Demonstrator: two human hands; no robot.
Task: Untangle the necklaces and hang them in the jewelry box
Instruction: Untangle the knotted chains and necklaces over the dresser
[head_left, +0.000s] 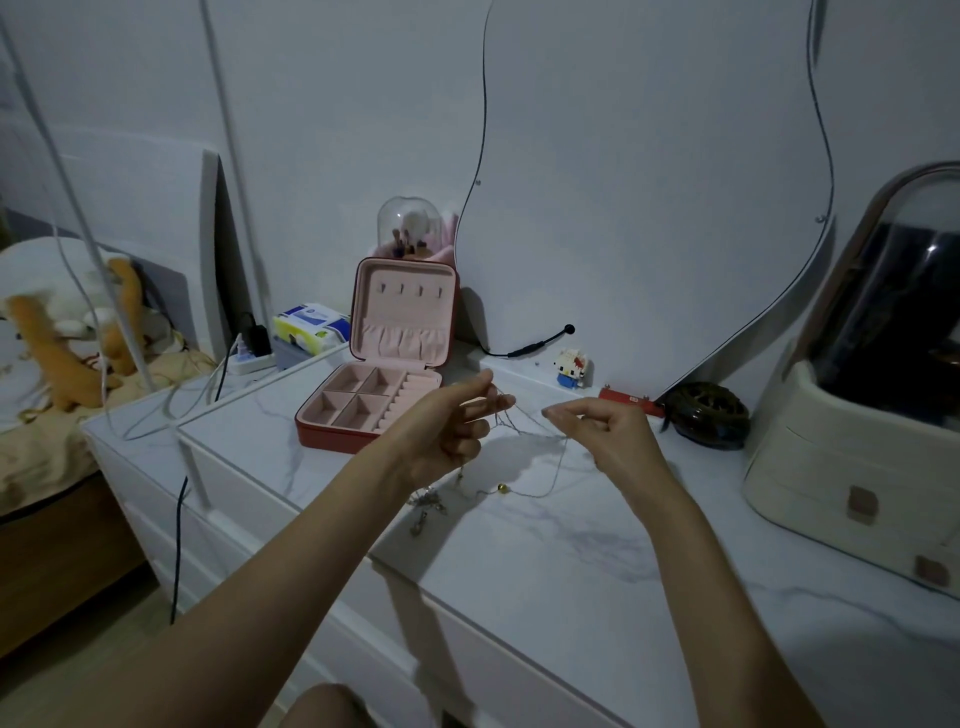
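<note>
Silver chains (524, 423) stretch taut between both hands above the marble top (571, 545): left hand (447, 426) pinches one end, other fingers loosely spread; right hand (608, 423) pinches the other, fingers curled. Tangled pendants (428, 506) trail onto the marble. Box (379, 384) sits open just behind, hooks bare.

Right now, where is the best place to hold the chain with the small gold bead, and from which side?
Probably pinch the chain beside the gold bead, coming from above. There the loop hangs free over the tabletop, apart from the tangle under the left hand.
</note>
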